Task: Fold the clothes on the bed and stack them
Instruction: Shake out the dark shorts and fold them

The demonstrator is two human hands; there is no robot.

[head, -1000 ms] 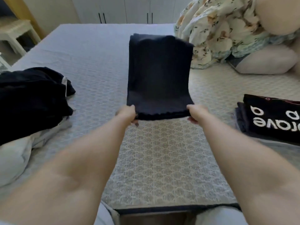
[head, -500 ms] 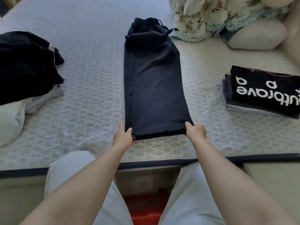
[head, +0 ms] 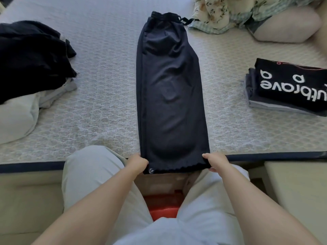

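Nearest the camera are the person's knees in pale trousers [head: 99,175], with a red object [head: 163,208] low between them; what it is cannot be told. Both bare forearms reach forward to the bed's near edge. The left hand [head: 137,164] grips the near left corner of a pair of dark navy trousers [head: 169,96], fingers curled round the hem. The right hand [head: 215,161] grips the near right corner in the same way. The hem hangs just past the dark piping at the edge of the bed [head: 106,106], and a small shiny round spot shows at its left corner beside the left hand.

The dark navy trousers lie lengthwise down the middle of the bed, folded leg upon leg into one long strip, mostly flat with a few soft ripples. The gathered waistband and a drawstring sit at the far end.

To the left, well apart from the strip, lies an unfolded heap of black clothes [head: 33,57] resting on crumpled pale grey-white garments [head: 19,117]. To the right, also well apart, is a stack of folded clothes [head: 290,89], the top one black with white lettering, over grey and lighter layers.

Farther off, at the far right, a floral quilt [head: 228,13] is bunched up just beside the waistband, and a beige pillow [head: 286,25] lies next to it.
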